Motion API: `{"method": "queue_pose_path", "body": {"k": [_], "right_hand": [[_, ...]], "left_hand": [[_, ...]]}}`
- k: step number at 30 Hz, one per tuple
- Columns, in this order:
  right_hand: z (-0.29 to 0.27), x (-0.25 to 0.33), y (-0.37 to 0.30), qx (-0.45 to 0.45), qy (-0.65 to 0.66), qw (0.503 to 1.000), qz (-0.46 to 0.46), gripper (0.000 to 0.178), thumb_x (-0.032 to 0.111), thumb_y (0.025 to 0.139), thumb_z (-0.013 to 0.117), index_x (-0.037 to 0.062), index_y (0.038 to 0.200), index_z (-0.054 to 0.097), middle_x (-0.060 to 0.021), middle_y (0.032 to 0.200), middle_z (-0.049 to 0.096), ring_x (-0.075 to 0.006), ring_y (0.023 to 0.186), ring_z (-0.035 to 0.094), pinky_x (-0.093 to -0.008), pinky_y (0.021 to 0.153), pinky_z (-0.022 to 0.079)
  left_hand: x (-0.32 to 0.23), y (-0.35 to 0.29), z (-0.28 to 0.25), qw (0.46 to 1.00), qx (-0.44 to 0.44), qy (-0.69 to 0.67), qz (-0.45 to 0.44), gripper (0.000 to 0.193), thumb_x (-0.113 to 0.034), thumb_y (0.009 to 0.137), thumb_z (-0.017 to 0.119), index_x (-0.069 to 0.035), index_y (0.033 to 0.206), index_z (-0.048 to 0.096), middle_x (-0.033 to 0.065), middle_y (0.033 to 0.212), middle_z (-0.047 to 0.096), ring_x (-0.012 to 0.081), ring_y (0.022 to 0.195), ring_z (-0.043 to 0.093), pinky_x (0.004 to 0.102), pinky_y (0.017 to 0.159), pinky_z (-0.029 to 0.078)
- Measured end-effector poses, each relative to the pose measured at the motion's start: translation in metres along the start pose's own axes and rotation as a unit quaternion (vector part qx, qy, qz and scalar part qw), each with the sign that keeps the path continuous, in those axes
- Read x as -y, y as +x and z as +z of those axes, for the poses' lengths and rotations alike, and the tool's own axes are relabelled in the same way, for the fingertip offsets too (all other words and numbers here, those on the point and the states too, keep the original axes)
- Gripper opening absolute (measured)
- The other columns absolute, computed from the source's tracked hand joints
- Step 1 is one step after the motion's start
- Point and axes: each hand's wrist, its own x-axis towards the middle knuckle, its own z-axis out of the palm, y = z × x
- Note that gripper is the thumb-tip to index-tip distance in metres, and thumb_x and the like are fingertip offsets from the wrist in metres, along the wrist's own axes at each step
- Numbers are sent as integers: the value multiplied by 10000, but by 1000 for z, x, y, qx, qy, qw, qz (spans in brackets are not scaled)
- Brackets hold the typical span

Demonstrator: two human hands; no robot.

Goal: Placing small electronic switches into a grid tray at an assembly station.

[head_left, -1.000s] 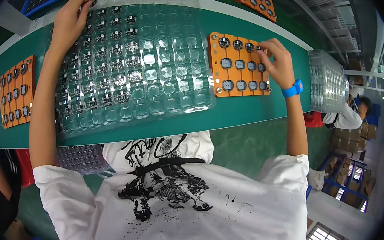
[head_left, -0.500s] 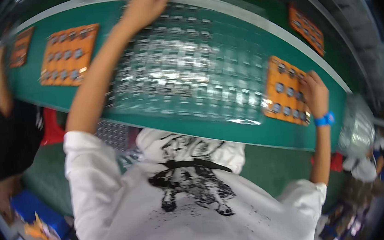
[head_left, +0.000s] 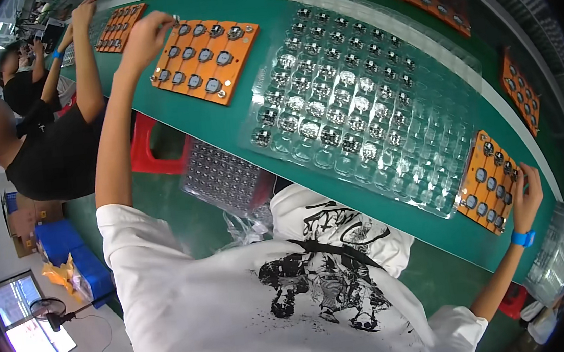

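My left hand [head_left: 147, 41] is at the upper corner of an orange plate [head_left: 234, 68] on the left, fingertips pinched on a small silvery part. That plate holds rows of small grey and metallic components. At the far right, my right hand [head_left: 528, 194], with a blue band at the wrist, rests by the edge of another orange plate [head_left: 489, 225]. Its fingers are drawn together near the plate's components; what they hold, if anything, is hidden. Between the hands lies a clear plastic tray [head_left: 426, 196] with many pockets, several filled with small metallic components.
Other orange plates [head_left: 430, 4] lie beyond the green table's [head_left: 220, 131] far edge. A red stool [head_left: 147, 148] and a tray of parts [head_left: 221, 178] stand below the near edge. To the left, a co-worker in black [head_left: 56, 157] works at the same table.
My left hand has gone from the far edge of the clear tray to the left orange plate. The view has swung left. My right hand stays beside the right plate.
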Motion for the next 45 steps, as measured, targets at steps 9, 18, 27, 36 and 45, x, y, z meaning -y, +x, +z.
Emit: {"method": "queue_pose_path", "body": {"k": [9, 18, 27, 36, 45], "right_hand": [[-14, -28, -14, -23, -38, 999, 15, 161, 94, 953, 518, 13, 1038, 628, -47, 877, 610, -92, 633, 489, -262, 492, 343], [-10, -119, -68, -130, 5, 983, 128, 241, 149, 970, 502, 12, 1125, 626, -79, 1013, 667, -110, 818, 607, -247, 660, 461], [-1, -192, -121, -137, -2, 964, 226, 275, 192, 967, 514, -1, 1128, 624, -111, 1067, 662, -160, 944, 622, -280, 803, 481], [12, -198, -121, -152, -21, 961, 231, 300, 234, 967, 513, 5, 1121, 630, -118, 1076, 660, -170, 959, 618, -292, 821, 477], [13, -198, -120, -141, -44, 960, 239, 298, 234, 958, 527, 8, 1120, 633, -119, 1081, 661, -175, 965, 617, -293, 830, 475]], "left_hand": [[3, -3, 13, 997, 17, 37, 63, 121, -41, 821, 612, 24, 919, 635, 147, 859, 625, 320, 793, 612, 373, 706, 493], [1, 1, 6, 994, 47, 56, 82, 169, -24, 788, 634, 12, 951, 657, 146, 847, 616, 327, 765, 606, 383, 685, 496], [5, -4, 15, 994, 24, 49, 94, 191, -5, 781, 622, 10, 967, 658, 148, 811, 603, 323, 737, 601, 374, 660, 488], [-4, 9, 1, 996, 88, 4, -10, 185, -125, 859, 602, 21, 955, 661, 166, 780, 650, 289, 684, 636, 341, 629, 498], [-2, 12, -1, 993, 109, 1, -33, 200, -162, 885, 584, 17, 939, 654, 163, 760, 652, 275, 657, 628, 339, 617, 492]]}}
